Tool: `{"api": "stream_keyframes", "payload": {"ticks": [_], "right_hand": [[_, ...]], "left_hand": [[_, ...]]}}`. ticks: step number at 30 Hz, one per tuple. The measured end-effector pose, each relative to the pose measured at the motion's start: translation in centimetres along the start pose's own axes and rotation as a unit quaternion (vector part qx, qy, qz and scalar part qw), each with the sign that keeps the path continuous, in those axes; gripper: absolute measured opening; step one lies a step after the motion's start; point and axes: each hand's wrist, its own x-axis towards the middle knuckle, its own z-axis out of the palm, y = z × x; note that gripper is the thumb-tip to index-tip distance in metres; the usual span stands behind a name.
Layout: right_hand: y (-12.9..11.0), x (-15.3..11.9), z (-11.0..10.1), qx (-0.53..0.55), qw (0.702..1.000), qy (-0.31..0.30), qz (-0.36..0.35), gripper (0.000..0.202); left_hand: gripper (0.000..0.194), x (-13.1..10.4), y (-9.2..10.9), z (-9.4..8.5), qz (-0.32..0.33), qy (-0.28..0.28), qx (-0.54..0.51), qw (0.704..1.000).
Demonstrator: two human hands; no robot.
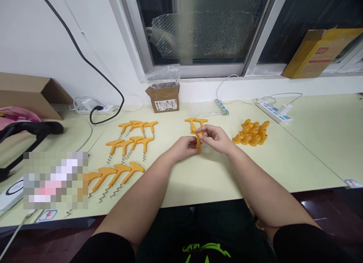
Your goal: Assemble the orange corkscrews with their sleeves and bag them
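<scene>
Left grip and right grip clamp an orange piece above the surface; at its 11 o'clock, clear plastic tops an open box. Partly hidden, the piece's long axis runs roughly 12-to-6.

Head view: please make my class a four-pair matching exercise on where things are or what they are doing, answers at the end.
Things
1. Rows of corkscrews
2. Flared yellow pieces
3. Labelled brown box
4. Left hand and right hand

Places and states
A. On the table, just below the window
B. Fingers around one yellow piece
C. To the left of both hands
D. Clustered to the right of both hands

Pairs: 1-C, 2-D, 3-A, 4-B
</scene>
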Motion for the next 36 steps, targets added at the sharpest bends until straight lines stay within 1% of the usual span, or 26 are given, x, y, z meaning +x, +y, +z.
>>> {"api": "stream_keyframes", "payload": {"ticks": [2,4,6,9,13,16,18,20,23,26,28,31,34,35,36], "right_hand": [[-0.1,0.0,-0.2,0.036,0.999,-0.007,0.027,0.025],[-0.2,0.0,-0.5,0.070,0.996,-0.027,0.051,0.027],[-0.3,0.0,-1.0,0.080,0.994,-0.055,0.054,0.029],[-0.2,0.1,-1.8,0.062,0.994,-0.083,0.023,0.031],[-0.1,0.1,-2.7,0.020,0.993,-0.106,-0.044,0.028],[0.2,0.2,-2.8,0.062,0.985,-0.151,-0.052,0.031],[0.6,0.3,-2.5,0.090,0.983,-0.154,-0.049,0.034],[1.1,0.4,-2.0,0.075,0.989,-0.118,-0.058,0.035],[1.4,0.6,-0.9,-0.003,0.995,-0.032,-0.091,0.032],[0.9,0.7,0.2,-0.094,0.987,0.049,-0.124,0.026],[0.3,0.6,0.9,-0.147,0.977,0.085,-0.132,0.025],[-0.7,0.3,2.1,-0.230,0.960,0.118,-0.110,0.024],[-1.7,-0.3,3.1,-0.308,0.935,0.163,-0.059,0.013],[-2.0,-0.4,3.3,-0.318,0.932,0.166,-0.044,0.012],[-2.3,-0.6,3.3,-0.314,0.936,0.154,-0.034,0.016]], "left_hand": [[0.024,0.0,-0.1,0.0,-0.003,-0.005,-0.006,1.000],[0.027,0.0,-0.1,0.0,-0.004,-0.014,-0.017,1.000],[0.027,0.1,-0.2,0.0,-0.007,-0.017,-0.023,1.000],[0.027,0.1,0.0,-0.1,-0.011,-0.016,-0.024,1.000],[0.026,-0.1,0.4,-0.1,-0.012,-0.027,-0.027,0.999],[0.025,-0.3,0.8,-0.2,-0.018,-0.037,-0.024,0.999],[0.024,-0.4,1.1,-0.3,-0.021,-0.043,-0.021,0.999],[0.025,-0.4,1.4,-0.4,-0.020,-0.047,-0.022,0.998],[0.022,-0.4,1.6,-0.5,-0.020,-0.047,-0.013,0.999],[0.020,-0.3,1.4,-0.5,-0.030,-0.035,-0.004,0.999],[0.023,-0.2,1.1,-0.5,-0.038,-0.027,-0.007,0.999],[0.023,-0.1,0.9,-0.4,-0.038,-0.027,-0.005,0.999],[0.017,0.0,1.2,-0.3,-0.028,-0.017,0.005,0.999],[0.015,0.0,1.4,-0.3,-0.025,-0.013,0.010,1.000],[0.014,0.0,1.5,-0.3,-0.022,-0.013,0.014,1.000]]}}
